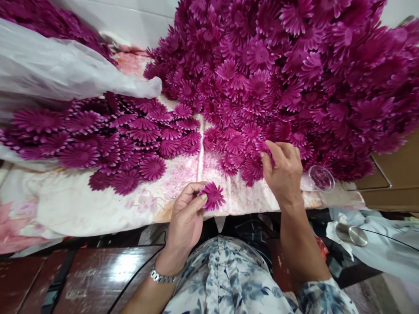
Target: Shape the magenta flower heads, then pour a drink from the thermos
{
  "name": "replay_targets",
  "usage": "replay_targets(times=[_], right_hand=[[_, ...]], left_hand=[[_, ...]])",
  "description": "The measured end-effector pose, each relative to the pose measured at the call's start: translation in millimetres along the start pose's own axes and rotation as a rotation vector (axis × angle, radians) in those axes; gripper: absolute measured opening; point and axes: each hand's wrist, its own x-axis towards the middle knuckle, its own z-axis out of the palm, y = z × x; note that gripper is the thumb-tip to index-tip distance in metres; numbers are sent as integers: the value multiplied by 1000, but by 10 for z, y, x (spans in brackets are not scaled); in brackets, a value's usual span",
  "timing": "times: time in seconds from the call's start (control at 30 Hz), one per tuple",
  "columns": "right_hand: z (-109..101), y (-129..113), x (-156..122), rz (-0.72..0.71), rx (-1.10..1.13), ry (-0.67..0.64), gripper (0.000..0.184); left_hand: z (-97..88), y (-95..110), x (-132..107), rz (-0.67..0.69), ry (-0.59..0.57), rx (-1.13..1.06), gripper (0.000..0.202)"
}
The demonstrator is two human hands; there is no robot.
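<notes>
My left hand pinches one magenta fabric flower between thumb and fingers, just above the table's front edge. My right hand reaches into the near edge of a big heap of the same magenta flowers, its fingertips closed on a flower at the bottom of the pile. A flatter spread of flowers lies to the left on the floral cloth that covers the table.
A clear plastic bag lies over the back left. A small clear cup sits right of my right hand. A round metal lid rests on pale fabric at the right. Dark wood floor lies below.
</notes>
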Motion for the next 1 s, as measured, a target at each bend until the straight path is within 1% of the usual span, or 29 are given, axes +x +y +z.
replay_targets(times=[0.07, 0.1, 0.13, 0.2, 0.27, 0.37, 0.53, 0.67, 0.73, 0.87, 1.0], right_hand=[[-84, -93, -44, -18, 116, 59, 19], [-123, -161, -70, -36, 208, 50, 17], [-156, -241, -101, -61, 319, 10, 15], [-190, -415, -177, -112, 539, -123, 13], [-176, -569, -258, -144, 671, -222, 12], [-96, -687, -345, -117, 698, -236, 11], [-10, -674, -377, -105, 676, -217, 9], [-15, -688, -396, -91, 608, -132, 17], [-11, -709, -402, -79, 592, -114, 19], [29, -732, -388, -28, 683, -188, 11], [79, -737, -388, -16, 780, -208, 8]], left_hand=[[40, -32, 13, 40, -14, 25, 25], [61, -48, 19, 56, -22, 38, 25], [80, -62, 25, 69, -29, 47, 25], [114, -84, 31, 68, -46, 47, 24], [138, -94, 30, 32, -60, 32, 23], [155, -104, 24, 10, -53, 15, 23], [142, -137, 45, 6, -57, -18, 24], [139, -138, 72, 62, -29, -58, 29], [137, -132, 76, 74, -44, -67, 30], [108, -128, 65, 50, -99, -80, 25], [66, -131, 44, 25, -105, -67, 31]])
